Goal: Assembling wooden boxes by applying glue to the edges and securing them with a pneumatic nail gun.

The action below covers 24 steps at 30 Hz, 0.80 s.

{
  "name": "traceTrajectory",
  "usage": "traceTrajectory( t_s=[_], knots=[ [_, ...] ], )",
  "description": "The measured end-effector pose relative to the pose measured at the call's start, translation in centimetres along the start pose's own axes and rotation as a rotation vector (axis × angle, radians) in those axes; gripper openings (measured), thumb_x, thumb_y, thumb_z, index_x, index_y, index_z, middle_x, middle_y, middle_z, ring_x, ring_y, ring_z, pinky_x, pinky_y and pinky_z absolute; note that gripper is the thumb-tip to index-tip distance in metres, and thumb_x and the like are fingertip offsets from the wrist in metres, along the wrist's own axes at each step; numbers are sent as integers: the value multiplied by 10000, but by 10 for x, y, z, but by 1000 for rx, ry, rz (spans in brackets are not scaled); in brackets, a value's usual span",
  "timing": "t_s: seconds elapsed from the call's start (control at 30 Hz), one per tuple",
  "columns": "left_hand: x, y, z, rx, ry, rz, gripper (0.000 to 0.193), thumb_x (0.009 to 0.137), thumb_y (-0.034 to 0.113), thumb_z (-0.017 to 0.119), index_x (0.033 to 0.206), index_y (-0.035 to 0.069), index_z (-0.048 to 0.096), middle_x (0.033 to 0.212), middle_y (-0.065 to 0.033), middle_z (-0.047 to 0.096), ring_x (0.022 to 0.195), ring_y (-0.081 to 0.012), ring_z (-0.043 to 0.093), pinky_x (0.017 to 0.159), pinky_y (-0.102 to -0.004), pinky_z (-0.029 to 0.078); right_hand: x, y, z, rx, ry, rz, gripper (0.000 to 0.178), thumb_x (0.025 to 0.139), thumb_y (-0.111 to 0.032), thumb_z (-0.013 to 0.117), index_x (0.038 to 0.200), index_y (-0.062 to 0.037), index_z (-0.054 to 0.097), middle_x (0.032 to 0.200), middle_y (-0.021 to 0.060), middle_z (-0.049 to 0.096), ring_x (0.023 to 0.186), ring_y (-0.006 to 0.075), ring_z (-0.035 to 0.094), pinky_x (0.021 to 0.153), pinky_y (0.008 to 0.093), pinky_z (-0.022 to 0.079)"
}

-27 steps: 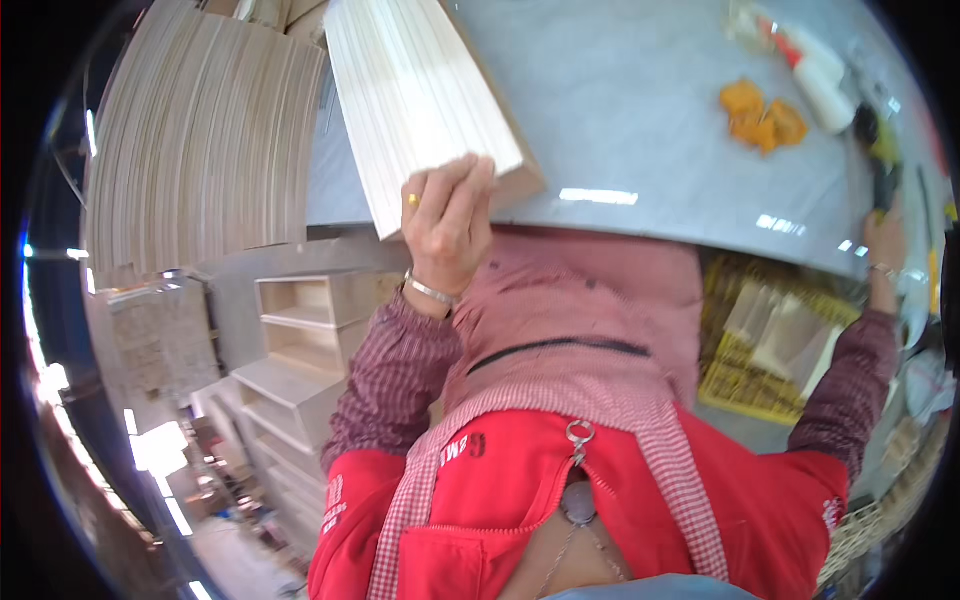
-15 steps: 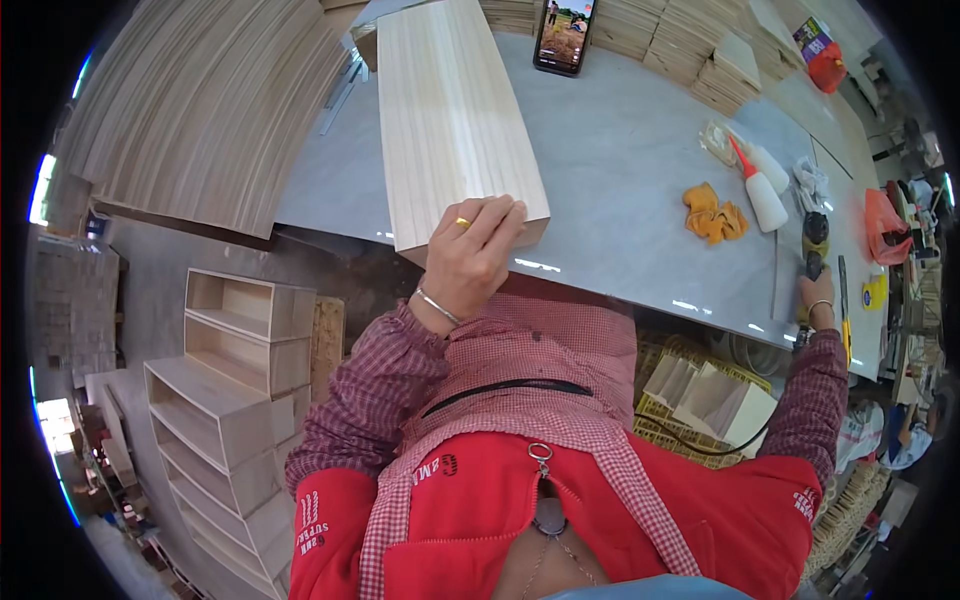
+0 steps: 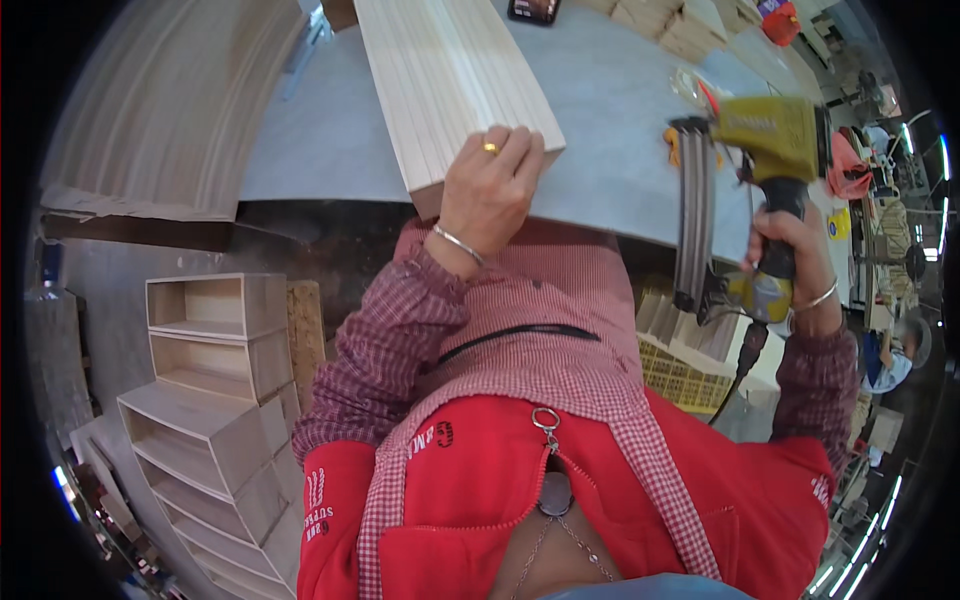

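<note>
Head view, looking down past a red apron and checked sleeves. Left hand point(image 3: 490, 190) lies palm-down on the near end of a pale wooden plank bundle point(image 3: 450, 80), fingers spread over the top face and curled at the near right corner; it presses rather than clasps, nothing enclosed in it. Gold ring on one finger, thin bangle at the wrist. The planks lie flat on a grey worktable point(image 3: 610, 100), long axis running away from the person, near end at the table's front edge, slightly overhanging it by the look of it.

Right hand point(image 3: 790, 265) is wrapped tight around the black handle of an olive-yellow nail gun point(image 3: 745, 190). Gun is held up off the table, to the right of the planks and well apart from them; body on top, dark magazine hanging down on its left side. A dark hose or cable drops from the base of the handle. Bangle on this wrist too.

Surroundings: a phone point(image 3: 533, 9) lies on the table at the far end of the planks. Big stack of thin wooden sheets point(image 3: 170, 110) to the left. Open wooden boxes point(image 3: 205, 370) stacked on the floor lower left. Yellow crate point(image 3: 680, 370) under the table edge, right of the torso.
</note>
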<state>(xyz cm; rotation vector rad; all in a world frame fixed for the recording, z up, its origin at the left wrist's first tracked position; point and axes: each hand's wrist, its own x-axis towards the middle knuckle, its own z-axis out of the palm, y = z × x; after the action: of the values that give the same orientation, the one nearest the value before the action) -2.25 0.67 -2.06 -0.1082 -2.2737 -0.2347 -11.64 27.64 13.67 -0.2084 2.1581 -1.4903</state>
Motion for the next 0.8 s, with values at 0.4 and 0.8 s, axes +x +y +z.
traceTrajectory(
  t_s=[0.4, 0.8],
  knots=[
    [-4, -2, 8, 20, 47, 10, 178, 718, 50, 632, 895, 40, 612, 863, -20, 578, 765, -169, 547, 673, -295, 445, 6, -42, 74, -289, -299, 105, 242, 733, -140, 644, 886, 16, 539, 588, 41, 552, 435, 98, 531, 406, 233, 440],
    [-5, -1, 9, 3, 57, 13, 188, 710, 32, 619, 898, 34, 611, 863, -17, 573, 751, -165, 541, 675, -291, 443, 11, -42, 80, -330, -290, 113, 277, 730, -146, 624, 927, 28, 536, 585, 48, 545, 430, 103, 527, 402, 244, 440]
  ],
)
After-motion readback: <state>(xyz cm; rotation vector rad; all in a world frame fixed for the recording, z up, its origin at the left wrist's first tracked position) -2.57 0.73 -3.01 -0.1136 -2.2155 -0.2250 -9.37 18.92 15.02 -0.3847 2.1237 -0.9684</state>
